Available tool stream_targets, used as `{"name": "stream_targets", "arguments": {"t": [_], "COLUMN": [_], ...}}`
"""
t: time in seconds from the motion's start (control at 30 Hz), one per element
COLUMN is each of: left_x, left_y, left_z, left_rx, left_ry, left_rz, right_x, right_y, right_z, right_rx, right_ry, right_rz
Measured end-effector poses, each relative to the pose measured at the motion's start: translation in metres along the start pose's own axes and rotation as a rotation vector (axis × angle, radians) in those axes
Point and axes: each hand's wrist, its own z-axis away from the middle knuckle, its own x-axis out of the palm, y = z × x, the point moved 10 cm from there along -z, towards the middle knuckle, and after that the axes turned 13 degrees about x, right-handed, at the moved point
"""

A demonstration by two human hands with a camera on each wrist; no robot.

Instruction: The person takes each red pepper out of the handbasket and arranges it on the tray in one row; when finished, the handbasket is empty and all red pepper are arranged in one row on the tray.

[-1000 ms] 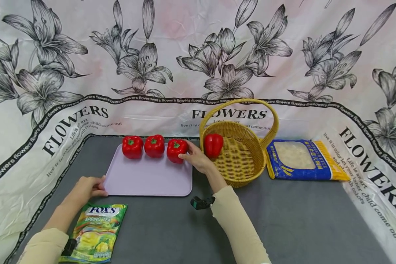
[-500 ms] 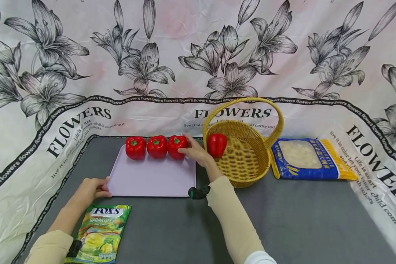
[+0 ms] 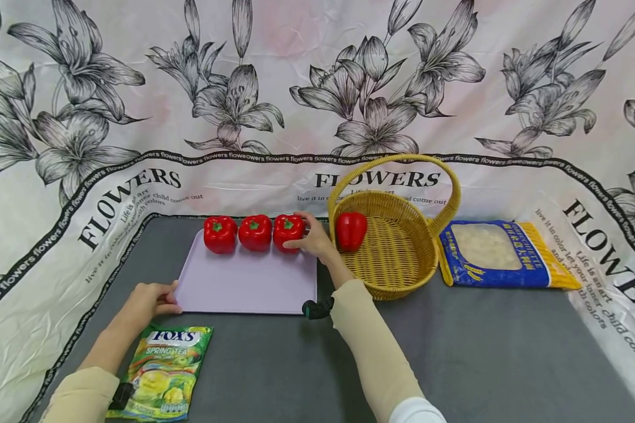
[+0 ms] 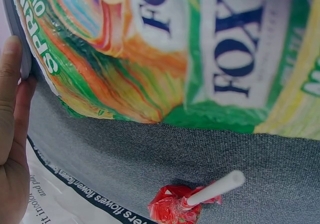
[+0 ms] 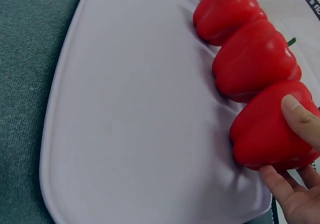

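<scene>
On the lilac tray [image 3: 246,285], three red bell peppers stand in a row along the far edge: a left one [image 3: 220,234], a middle one [image 3: 255,232] and a right one [image 3: 287,232]. My right hand [image 3: 316,239] grips the right pepper from its right side, thumb in front; the right wrist view shows thumb and fingers around this pepper [image 5: 275,129]. At the tray's near left corner, my left hand [image 3: 149,299] pinches the rim between thumb and fingers. Another red bell pepper [image 3: 351,231] lies inside the yellow woven basket [image 3: 397,291], right of the tray.
A green Fox's Spring Tea candy bag [image 3: 164,370] lies below the left hand. The blue and yellow pasta bag [image 3: 487,255] lies right of the basket. A red-wrapped lollipop [image 4: 175,204] shows in the left wrist view. Floral cloth [image 3: 275,117] hangs behind the grey table [image 3: 481,352].
The right pepper has shifted left, closer to the middle one, with my right hand on it. My left hand stays at the tray corner. The head view has shifted slightly.
</scene>
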Motion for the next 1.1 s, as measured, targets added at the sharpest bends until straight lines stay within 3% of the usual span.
{"name": "stream_targets", "arguments": {"t": [0.27,1.1], "left_x": [0.002,0.003], "left_y": [-0.003,-0.004], "left_z": [0.001,0.000], "left_rx": [-0.030,-0.021], "left_ry": [-0.013,-0.036], "left_rz": [0.001,0.004], "right_x": [0.010,0.016], "right_y": [-0.006,-0.010], "right_z": [-0.004,-0.005], "right_rx": [-0.033,-0.035], "right_ry": [-0.029,-0.079], "right_rz": [-0.026,0.036]}}
